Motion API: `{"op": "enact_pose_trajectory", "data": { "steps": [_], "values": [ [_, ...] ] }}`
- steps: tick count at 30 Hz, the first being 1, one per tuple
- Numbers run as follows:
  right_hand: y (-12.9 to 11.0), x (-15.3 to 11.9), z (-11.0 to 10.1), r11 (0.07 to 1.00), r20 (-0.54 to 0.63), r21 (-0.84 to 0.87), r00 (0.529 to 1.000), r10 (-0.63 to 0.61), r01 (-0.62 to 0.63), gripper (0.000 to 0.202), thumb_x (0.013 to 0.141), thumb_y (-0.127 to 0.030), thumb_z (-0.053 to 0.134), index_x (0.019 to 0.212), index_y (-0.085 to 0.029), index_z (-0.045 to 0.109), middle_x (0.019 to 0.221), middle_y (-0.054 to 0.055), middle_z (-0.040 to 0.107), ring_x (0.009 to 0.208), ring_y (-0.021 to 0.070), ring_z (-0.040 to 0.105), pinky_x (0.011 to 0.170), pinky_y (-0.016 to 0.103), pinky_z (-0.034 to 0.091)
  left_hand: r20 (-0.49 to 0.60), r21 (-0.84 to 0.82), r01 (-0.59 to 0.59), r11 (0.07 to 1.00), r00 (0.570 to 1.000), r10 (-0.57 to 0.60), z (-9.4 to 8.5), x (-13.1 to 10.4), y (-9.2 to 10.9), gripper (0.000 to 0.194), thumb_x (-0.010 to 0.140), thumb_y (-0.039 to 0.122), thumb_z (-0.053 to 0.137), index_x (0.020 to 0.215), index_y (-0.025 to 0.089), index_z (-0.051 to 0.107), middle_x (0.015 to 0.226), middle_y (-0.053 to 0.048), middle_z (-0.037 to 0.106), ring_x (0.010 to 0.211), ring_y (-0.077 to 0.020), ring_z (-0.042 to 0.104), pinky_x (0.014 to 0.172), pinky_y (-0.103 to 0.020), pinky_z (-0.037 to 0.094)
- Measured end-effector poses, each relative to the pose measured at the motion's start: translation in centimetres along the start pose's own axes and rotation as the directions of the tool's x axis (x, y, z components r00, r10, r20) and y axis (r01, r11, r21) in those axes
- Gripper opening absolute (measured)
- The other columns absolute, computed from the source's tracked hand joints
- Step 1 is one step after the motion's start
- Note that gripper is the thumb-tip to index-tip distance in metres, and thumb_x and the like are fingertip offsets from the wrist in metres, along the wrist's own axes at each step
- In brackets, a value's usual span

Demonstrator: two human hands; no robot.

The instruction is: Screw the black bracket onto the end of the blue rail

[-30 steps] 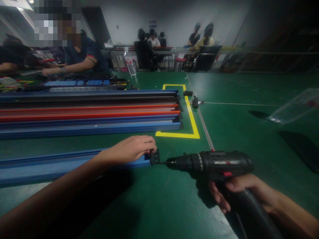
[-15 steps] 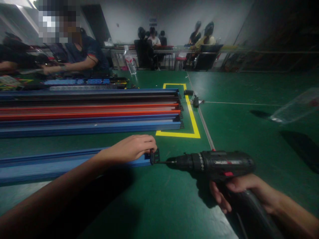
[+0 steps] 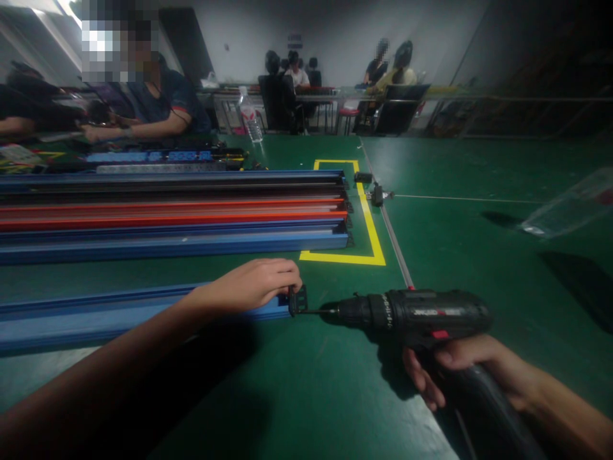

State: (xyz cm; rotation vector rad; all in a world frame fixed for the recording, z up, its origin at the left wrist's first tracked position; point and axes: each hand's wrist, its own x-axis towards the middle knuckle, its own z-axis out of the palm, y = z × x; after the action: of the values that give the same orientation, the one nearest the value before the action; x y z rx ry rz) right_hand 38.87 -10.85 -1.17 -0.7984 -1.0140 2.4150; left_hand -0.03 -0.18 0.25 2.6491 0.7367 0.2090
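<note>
A long blue metal rail lies near me on the green table, its right end capped by a black end piece. My left hand rests over that end, its bent fingers pinching the end piece. In my right hand is a black cordless drill, gripped by its handle and pointing left. Its long thin bit meets the outer face of the end piece near the lower edge. The bit's very tip and any screw there are too small to make out.
Behind lie several blue, black and red rails beside yellow tape. Small black parts sit near a grey strip. A water bottle stands farther back; another clear bottle lies right. A co-worker sits across the table.
Both hands, the drill and the rail hold practically the same place. The co-worker across the table has shifted slightly.
</note>
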Motion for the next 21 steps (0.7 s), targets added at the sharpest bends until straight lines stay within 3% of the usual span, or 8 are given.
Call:
{"op": "enact_pose_trajectory", "data": {
  "steps": [9, 21],
  "values": [
    [1.0, 0.3, -0.5, 0.993, -0.045, 0.115, 0.999, -0.016, 0.021, 0.036, 0.072, -0.030, 0.068, 0.099, -0.008, 0.079, 0.091, 0.013, 0.079, 0.071, 0.0190, 0.076, 0.071, 0.029, 0.059, -0.018, -0.003, -0.019, 1.000, 1.000, 0.019, -0.1, -0.1, 0.0, 0.022, 0.100, 0.012, 0.045, 0.105, 0.021, 0.063, 0.108, -0.005, 0.062, 0.097, -0.0163, 0.059, 0.083, -0.029, 0.044],
    [0.5, 0.2, -0.1, 0.994, -0.045, 0.110, 0.999, 0.002, 0.003, 0.036, 0.077, -0.028, 0.065, 0.102, -0.005, 0.077, 0.093, 0.014, 0.079, 0.073, 0.0186, 0.075, 0.075, 0.031, 0.058, -0.006, -0.006, -0.014, 1.000, 1.000, 0.014, -0.3, 0.0, 0.1, 0.022, 0.100, 0.011, 0.044, 0.104, 0.021, 0.063, 0.107, -0.004, 0.062, 0.097, -0.0158, 0.058, 0.083, -0.028, 0.042]
  ]
}}
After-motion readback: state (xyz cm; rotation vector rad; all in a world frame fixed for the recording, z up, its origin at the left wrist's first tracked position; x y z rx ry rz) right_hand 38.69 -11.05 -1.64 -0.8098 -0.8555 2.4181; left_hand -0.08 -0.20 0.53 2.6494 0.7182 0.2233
